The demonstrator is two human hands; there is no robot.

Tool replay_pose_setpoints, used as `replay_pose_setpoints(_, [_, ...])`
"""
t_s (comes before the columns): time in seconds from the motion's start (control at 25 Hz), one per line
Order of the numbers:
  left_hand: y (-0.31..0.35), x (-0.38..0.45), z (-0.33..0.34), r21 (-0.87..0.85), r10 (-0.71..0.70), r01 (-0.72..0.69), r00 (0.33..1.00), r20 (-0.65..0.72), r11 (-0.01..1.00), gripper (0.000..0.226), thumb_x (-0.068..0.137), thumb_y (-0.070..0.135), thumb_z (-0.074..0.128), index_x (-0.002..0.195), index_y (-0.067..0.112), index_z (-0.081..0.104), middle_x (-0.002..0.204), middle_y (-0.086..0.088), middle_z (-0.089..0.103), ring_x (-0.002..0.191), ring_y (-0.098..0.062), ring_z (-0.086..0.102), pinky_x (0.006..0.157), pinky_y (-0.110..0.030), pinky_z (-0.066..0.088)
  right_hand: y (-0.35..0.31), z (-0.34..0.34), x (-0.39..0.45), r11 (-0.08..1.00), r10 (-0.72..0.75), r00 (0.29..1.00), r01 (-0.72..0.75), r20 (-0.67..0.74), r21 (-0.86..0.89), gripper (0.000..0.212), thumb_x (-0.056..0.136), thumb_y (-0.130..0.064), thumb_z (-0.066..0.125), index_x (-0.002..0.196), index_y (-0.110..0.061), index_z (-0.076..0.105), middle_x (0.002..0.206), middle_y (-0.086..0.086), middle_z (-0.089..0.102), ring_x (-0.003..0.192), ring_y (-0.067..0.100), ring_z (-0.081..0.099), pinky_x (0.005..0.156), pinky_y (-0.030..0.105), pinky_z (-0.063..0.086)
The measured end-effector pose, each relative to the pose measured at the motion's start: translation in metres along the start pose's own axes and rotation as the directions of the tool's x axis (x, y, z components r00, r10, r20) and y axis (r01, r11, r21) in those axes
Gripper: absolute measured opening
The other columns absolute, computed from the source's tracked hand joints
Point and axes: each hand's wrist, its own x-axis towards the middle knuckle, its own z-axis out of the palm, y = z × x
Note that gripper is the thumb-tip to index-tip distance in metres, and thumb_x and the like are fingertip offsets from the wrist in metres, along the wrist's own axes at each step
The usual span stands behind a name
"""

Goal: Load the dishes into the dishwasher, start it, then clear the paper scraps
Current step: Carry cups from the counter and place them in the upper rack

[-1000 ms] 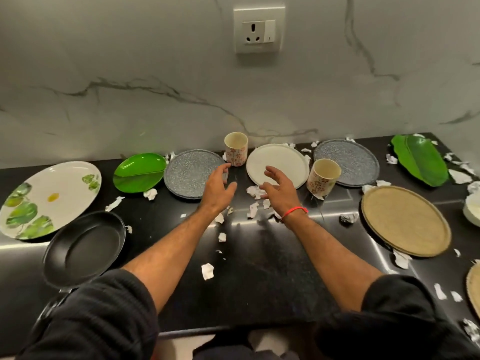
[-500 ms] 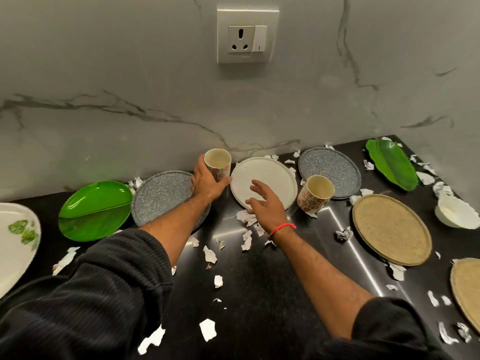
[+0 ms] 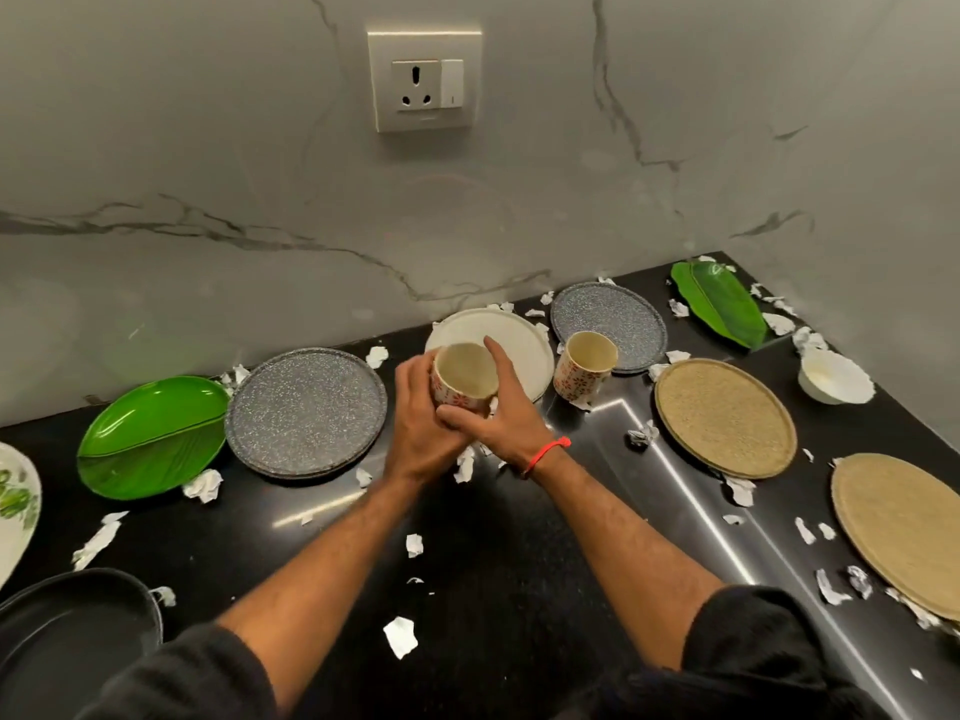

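No text, label, brand, number or sign can be read anywhere in the head view. The wall socket plate [image 3: 425, 79] is unmarked as far as can be seen; a small mark on its switch is too small to be made out. Only a red flower pattern, not lettering, is carried by the two cups [image 3: 584, 367]. Only a leaf pattern is printed on the white plate [image 3: 15, 504] at the left edge. No lettering can be made out on the paper scraps [image 3: 400, 636].
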Motion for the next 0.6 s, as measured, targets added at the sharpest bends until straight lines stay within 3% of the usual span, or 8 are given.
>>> replay_pose_setpoints(0.12, [0.040, -0.050, 0.024, -0.117, 0.054, -0.052, 0.999, 0.007, 0.992, 0.089, 0.066, 0.040, 0.087, 0.141, 0.021, 0.043, 0.130, 0.007, 0.040, 0.123, -0.001, 0.050, 0.099, -0.010, 0.042, 0.003, -0.028, -0.051, 0.997, -0.072, 0.994, 0.071, -0.080, -0.020, 0.088, 0.071, -0.038, 0.086, 0.142, -0.034, 0.033, 0.130, -0.020, 0.050, 0.118, -0.003, 0.054, 0.099, 0.017, 0.047])
replay_pose_setpoints(0.2, [0.064, -0.084, 0.043, -0.166, 0.088, -0.071, 0.991, 0.100, 0.984, 0.090, 0.067, 0.035, 0.092, 0.140, 0.023, 0.042, 0.129, 0.011, 0.039, 0.123, -0.007, 0.050, 0.100, -0.016, 0.045, 0.013, -0.052, -0.102, 0.997, -0.071, 0.985, 0.070, -0.156, -0.013, 0.085, 0.070, -0.044, 0.086, 0.138, -0.035, 0.036, 0.127, -0.025, 0.053, 0.116, -0.006, 0.055, 0.092, 0.011, 0.047])
replay_pose_setpoints(0.32, [0.103, -0.144, 0.069, -0.217, 0.211, -0.162, 0.951, 0.227, 0.963, 0.083, 0.071, 0.033, 0.088, 0.139, 0.023, 0.041, 0.129, 0.010, 0.041, 0.123, -0.012, 0.050, 0.098, -0.021, 0.047, 0.030, -0.088, -0.190, 0.999, -0.043, 0.952, 0.039, -0.302, -0.022, 0.083, 0.068, -0.052, 0.084, 0.136, -0.039, 0.039, 0.125, -0.025, 0.058, 0.114, -0.004, 0.058, 0.092, 0.014, 0.049])
replay_pose_setpoints(0.4, [0.138, -0.195, 0.098, -0.304, 0.299, -0.191, 0.883, 0.363, 0.933, 0.078, 0.074, 0.038, 0.084, 0.137, 0.018, 0.042, 0.131, 0.005, 0.043, 0.121, -0.019, 0.052, 0.096, -0.030, 0.051, 0.049, -0.115, -0.266, 1.000, -0.014, 0.902, 0.005, -0.431, -0.023, 0.084, 0.069, -0.049, 0.085, 0.138, -0.037, 0.040, 0.125, -0.020, 0.060, 0.115, -0.001, 0.060, 0.095, 0.022, 0.052])
replay_pose_setpoints(0.48, [0.170, -0.246, 0.122, -0.349, 0.301, -0.124, 0.802, 0.515, 0.929, 0.079, 0.075, 0.039, 0.083, 0.137, 0.015, 0.041, 0.133, -0.005, 0.045, 0.120, -0.025, 0.054, 0.095, -0.041, 0.054, 0.064, -0.136, -0.339, 0.999, 0.039, 0.848, -0.040, -0.529, 0.009, 0.085, 0.070, -0.047, 0.086, 0.140, -0.035, 0.040, 0.124, -0.017, 0.062, 0.114, 0.001, 0.061, 0.095, 0.025, 0.053])
replay_pose_setpoints(0.6, [0.214, -0.328, 0.152, -0.352, 0.318, -0.061, 0.590, 0.742, 0.934, 0.087, 0.075, 0.030, 0.085, 0.145, 0.011, 0.035, 0.139, -0.010, 0.048, 0.125, -0.031, 0.054, 0.101, -0.050, 0.051, 0.084, -0.160, -0.457, 0.991, 0.134, 0.737, -0.113, -0.663, 0.075, 0.086, 0.068, -0.052, 0.085, 0.141, -0.038, 0.041, 0.121, -0.016, 0.065, 0.112, 0.001, 0.062, 0.093, 0.024, 0.054])
